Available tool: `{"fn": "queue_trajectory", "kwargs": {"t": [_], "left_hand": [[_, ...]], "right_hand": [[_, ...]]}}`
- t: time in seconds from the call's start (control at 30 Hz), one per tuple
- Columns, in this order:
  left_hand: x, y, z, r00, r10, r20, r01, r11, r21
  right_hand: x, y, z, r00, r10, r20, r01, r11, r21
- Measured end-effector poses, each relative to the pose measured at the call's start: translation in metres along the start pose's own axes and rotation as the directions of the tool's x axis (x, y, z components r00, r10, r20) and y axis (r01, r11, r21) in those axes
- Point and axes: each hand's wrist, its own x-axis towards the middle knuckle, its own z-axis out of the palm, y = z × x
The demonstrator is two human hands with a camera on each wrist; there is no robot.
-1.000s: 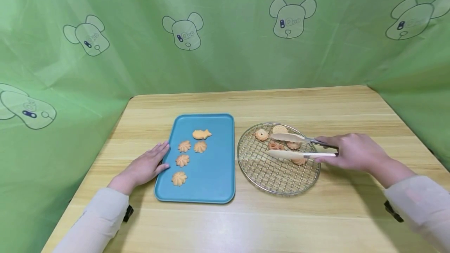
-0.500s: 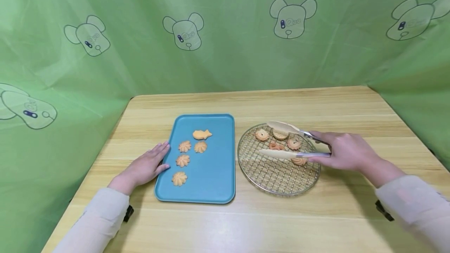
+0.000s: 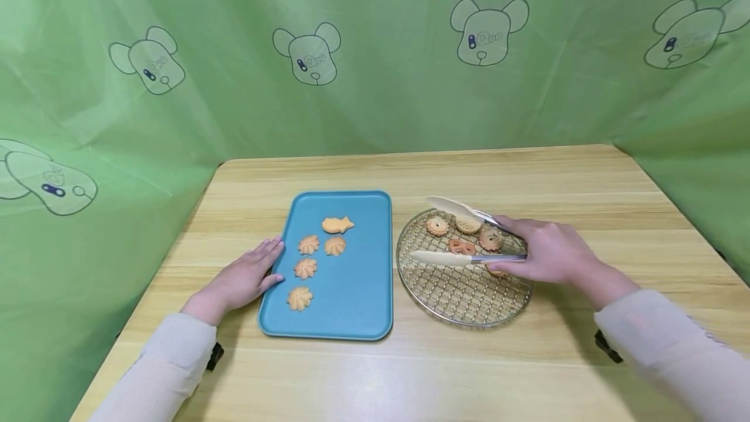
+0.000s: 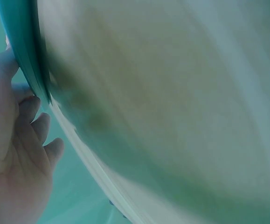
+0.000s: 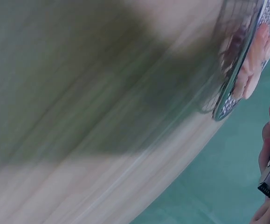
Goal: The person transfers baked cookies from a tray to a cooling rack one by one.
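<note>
My left hand (image 3: 243, 279) rests on the left rim of a blue rectangular tray (image 3: 366, 279), its fingers nearly straight along the edge. On that tray lie a fish-shaped cookie (image 3: 336, 225) and several flower-shaped cookies (image 3: 305, 268). The right hand (image 3: 545, 249) grips metal tongs (image 3: 439, 258) with pale tips, spread wide over a round wire rack (image 3: 459, 298). Between the tong arms lie a pretzel-shaped cookie (image 3: 461, 247), a round cookie with a hole (image 3: 437, 226) and another round cookie (image 3: 491, 239). The upper arm overlaps a dotted round cookie (image 3: 467, 225); the lower one partly hides another cookie (image 3: 498, 271).
The tray and the rack stand side by side on a wooden table (image 3: 375, 376), with a narrow gap between them. A green curtain (image 3: 387, 109) with mouse-head prints encloses the back and both sides.
My right hand has moved left with the tongs, whose arms have spread wider and now reach farther across the rack. The left hand and the cookies have stayed put.
</note>
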Motion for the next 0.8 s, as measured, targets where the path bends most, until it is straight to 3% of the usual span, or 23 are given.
{"fn": "queue_trajectory", "kwargs": {"t": [0.8], "left_hand": [[0.001, 0.0, -0.001, 1.0, 0.001, 0.001, -0.001, 1.0, -0.003]], "right_hand": [[0.047, -0.053, 0.019, 0.995, -0.101, 0.008, 0.101, 0.994, 0.048]]}}
